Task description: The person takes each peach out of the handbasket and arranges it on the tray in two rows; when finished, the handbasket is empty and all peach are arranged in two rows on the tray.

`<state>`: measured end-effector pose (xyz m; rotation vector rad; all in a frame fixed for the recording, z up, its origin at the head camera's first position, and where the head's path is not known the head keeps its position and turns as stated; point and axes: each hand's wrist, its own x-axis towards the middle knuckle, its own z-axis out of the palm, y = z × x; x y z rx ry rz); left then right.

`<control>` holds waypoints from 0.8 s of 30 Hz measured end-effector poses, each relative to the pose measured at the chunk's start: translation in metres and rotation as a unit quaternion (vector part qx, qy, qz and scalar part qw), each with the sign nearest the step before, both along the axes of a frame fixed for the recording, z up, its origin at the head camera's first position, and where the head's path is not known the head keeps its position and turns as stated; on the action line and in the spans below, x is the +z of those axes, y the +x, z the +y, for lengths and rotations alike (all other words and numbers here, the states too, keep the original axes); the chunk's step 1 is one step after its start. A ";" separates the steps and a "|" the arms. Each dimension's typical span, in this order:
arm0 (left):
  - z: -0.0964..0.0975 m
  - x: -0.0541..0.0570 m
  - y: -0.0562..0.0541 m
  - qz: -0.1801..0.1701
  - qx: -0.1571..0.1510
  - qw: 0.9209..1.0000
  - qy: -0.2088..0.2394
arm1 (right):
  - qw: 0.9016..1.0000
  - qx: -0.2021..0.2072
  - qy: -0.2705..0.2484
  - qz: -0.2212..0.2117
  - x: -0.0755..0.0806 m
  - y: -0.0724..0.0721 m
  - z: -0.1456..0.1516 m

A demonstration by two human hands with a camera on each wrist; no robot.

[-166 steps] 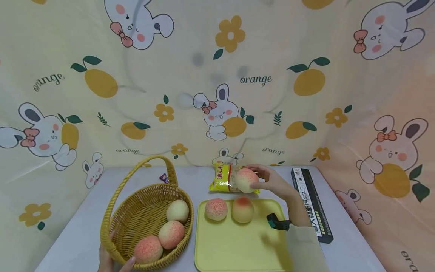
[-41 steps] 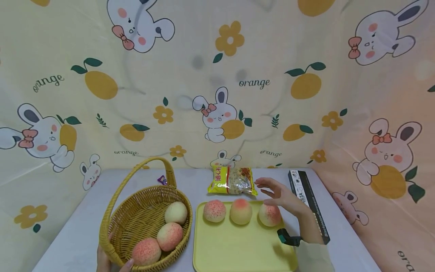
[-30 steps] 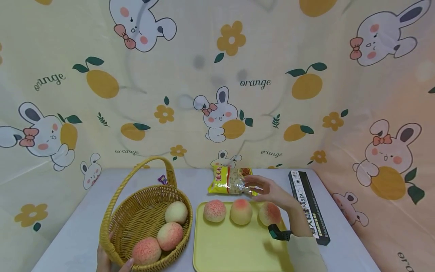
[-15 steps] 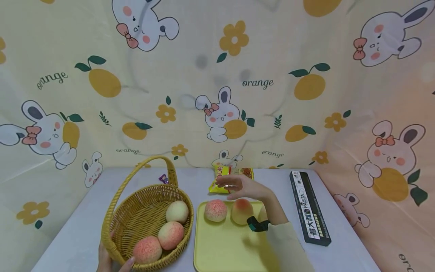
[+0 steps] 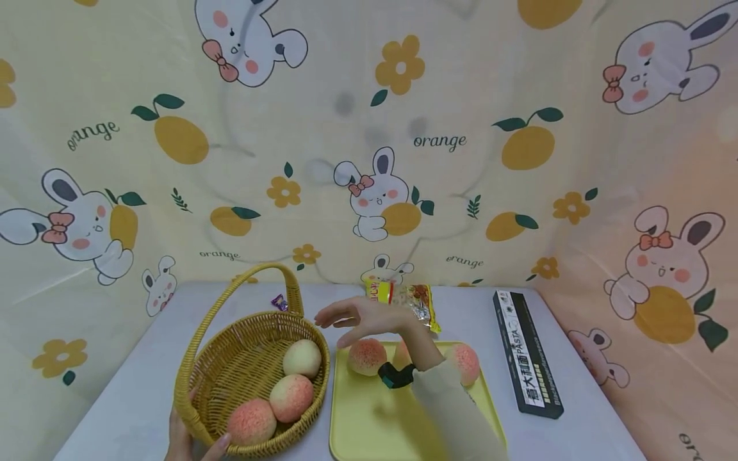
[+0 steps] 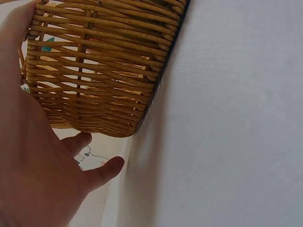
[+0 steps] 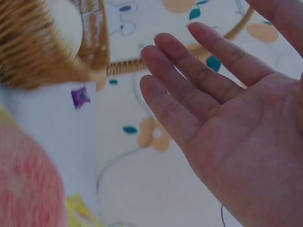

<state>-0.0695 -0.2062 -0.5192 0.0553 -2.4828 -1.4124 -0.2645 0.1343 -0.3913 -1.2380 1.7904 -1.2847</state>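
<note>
In the head view, a wicker basket [image 5: 254, 326] with a tall handle stands at left, holding a pale peach [image 5: 302, 358] and two pinkish peaches [image 5: 291, 397]. My left hand [image 5: 187, 438] holds its near-left rim, thumb over the edge; in the left wrist view its other fingers [image 6: 102, 174] extend along the outside. My right hand [image 5: 366, 318] is in the air between the basket and the yellow tray [image 5: 369, 429], palm down, fingers extended, holding nothing. On the tray's back edge sit a speckled pink peach [image 5: 367, 356], a second one mostly hidden by the forearm, and a third peach [image 5: 464, 363].
Behind the tray lies a yellow packet of pasta [image 5: 423, 304], partly covered by the right hand. A black-and-white pasta box [image 5: 527, 352] lies at right. A small purple-wrapped candy [image 5: 279, 302] is behind the basket. A printed cloth [image 5: 311, 96] hangs at the back.
My right hand set a peach on the tray's back right, let go, and has since swung left past the packet toward the basket. The left hand and basket have stayed put.
</note>
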 end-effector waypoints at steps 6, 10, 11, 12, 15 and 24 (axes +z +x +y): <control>0.001 -0.001 0.000 0.013 -0.001 1.000 -0.007 | 1.000 0.018 0.007 -0.003 0.006 0.003 -0.027; 0.002 0.000 0.002 0.015 -0.002 1.000 0.000 | 0.999 0.041 0.020 0.011 0.007 0.003 -0.050; 0.003 0.000 0.002 0.016 -0.002 1.000 0.000 | 0.998 0.050 0.023 0.014 0.006 0.003 -0.056; 0.003 0.000 0.002 0.013 0.001 1.000 -0.005 | 0.998 0.056 0.027 0.017 0.006 0.003 -0.062; 0.004 0.000 0.003 0.015 0.005 1.000 -0.007 | 0.996 0.075 0.036 0.012 0.007 0.005 -0.077; 0.001 -0.001 0.000 -0.005 0.003 1.000 0.021 | 0.990 0.104 0.092 -0.009 0.007 0.011 -0.115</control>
